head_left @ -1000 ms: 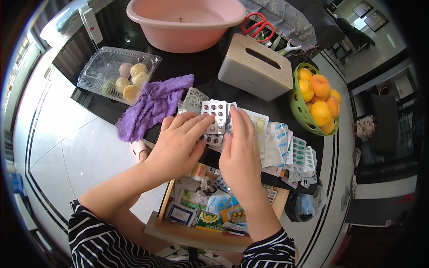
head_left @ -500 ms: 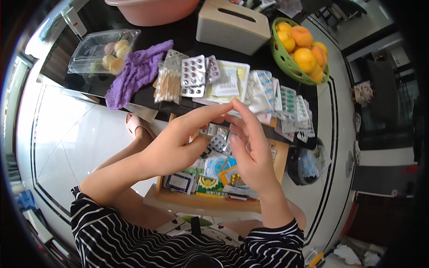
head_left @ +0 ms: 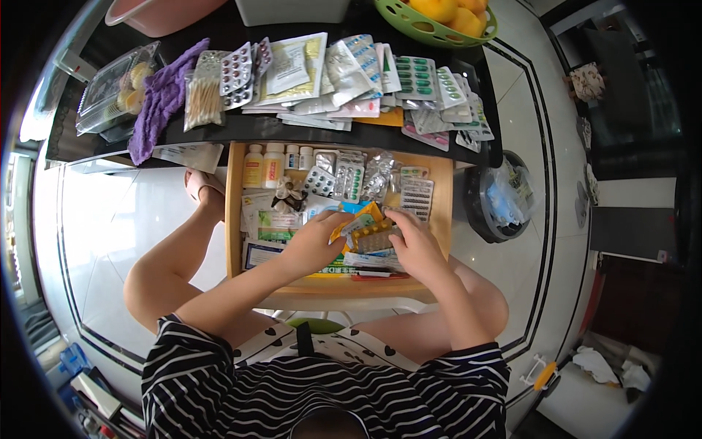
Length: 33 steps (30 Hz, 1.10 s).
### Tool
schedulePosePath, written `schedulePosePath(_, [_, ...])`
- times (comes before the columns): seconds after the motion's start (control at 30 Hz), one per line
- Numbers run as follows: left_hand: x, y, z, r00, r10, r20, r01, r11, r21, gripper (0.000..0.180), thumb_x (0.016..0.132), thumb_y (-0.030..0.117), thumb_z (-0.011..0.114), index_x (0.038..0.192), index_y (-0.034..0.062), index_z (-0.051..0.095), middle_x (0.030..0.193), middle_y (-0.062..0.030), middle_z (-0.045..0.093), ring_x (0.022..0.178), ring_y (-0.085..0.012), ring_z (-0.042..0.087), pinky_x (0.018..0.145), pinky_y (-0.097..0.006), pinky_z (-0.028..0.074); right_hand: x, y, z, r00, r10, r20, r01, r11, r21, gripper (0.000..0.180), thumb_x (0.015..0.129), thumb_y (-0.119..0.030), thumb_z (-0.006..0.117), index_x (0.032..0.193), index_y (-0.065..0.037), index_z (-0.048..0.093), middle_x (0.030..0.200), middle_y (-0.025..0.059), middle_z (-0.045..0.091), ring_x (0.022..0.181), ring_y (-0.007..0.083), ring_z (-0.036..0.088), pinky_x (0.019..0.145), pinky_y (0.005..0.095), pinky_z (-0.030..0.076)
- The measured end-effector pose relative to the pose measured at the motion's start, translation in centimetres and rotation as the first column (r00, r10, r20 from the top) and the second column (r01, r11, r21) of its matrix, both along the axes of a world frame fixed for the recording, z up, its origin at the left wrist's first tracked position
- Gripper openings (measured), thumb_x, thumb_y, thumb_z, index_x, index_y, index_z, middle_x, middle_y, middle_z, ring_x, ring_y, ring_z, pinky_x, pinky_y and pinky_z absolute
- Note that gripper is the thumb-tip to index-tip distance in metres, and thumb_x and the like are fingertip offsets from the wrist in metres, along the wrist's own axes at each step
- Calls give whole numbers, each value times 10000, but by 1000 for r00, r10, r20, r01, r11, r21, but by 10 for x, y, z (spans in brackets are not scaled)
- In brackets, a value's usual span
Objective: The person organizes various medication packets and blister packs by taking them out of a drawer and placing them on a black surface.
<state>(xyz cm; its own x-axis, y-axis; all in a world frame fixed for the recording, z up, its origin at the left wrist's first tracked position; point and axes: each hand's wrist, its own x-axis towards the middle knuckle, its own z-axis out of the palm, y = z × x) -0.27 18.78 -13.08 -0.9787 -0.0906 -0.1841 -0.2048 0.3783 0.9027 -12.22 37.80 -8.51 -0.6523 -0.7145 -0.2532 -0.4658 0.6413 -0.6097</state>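
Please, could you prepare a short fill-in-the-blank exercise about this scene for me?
The left hand touches an ____ packet, close to the right hand.
The towel beside the clear food box is ____ in colour.
The bin stands to the ____ of the open drawer.
The fruit basket is ____ in colour.

Missing words: orange; purple; right; green.

Left grip (head_left: 318,243) on orange packet (head_left: 370,213), right grip (head_left: 418,246) close by, open wooden drawer (head_left: 442,219), blister packs (head_left: 417,78) on table (head_left: 263,132)

The left hand (head_left: 316,245) and right hand (head_left: 418,245) are near each other, fingers (head_left: 398,215) curved inward; behind the fingers, both forearms (head_left: 238,293) spread apart.
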Motion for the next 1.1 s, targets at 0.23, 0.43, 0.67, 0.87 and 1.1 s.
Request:
schedulePosePath(0.23, [-16,43,-18,989,81,-121,-122,914,-386,277,776,35,586,1050,78,590,984,-120,548,912,-326,531,767,-427,473,-6,14,-39,995,59,-75,-59,998,-1,371,760,-21,645,1121,-56,568,1156,84,531,1079,292,527,912,389,448])
schedulePosePath(0.43, [-15,61,-21,991,29,-132,-83,900,-427,266,759,129,671,1011,87,596,945,-98,546,878,-306,534,737,-405,471,-6,16,-41,968,19,-252,-11,999,36,355,745,-25,656,1087,-60,564,1119,119,543,1045,291,545,874,383,470])
schedulePosePath(0.67, [-27,71,-14,995,-54,-87,16,921,-389,259,747,152,704,968,78,591,941,-80,588,891,-307,549,758,-411,468,-11,19,-39,974,83,-212,-77,996,36,158,774,-10,618,919,-60,577,843,86,597,869,280,593,742,379,483])
schedulePosePath(0.87, [-15,47,-11,950,250,188,-271,958,95,190,860,119,607,1023,53,536,887,-94,612,842,-216,590,757,-314,457,-17,12,-41,980,-172,-100,146,963,-226,185,865,-64,574,1047,-43,558,1027,125,613,967,289,587,818,390,475])
schedulePosePath(1.1, [0,31,-14,792,356,496,-605,566,560,171,926,125,533,1075,46,508,938,-18,600,862,-95,545,770,-252,429,-5,7,-47,972,142,-187,-128,988,83,330,771,-26,640,1090,-75,570,1082,75,565,1035,269,558,851,375,476])
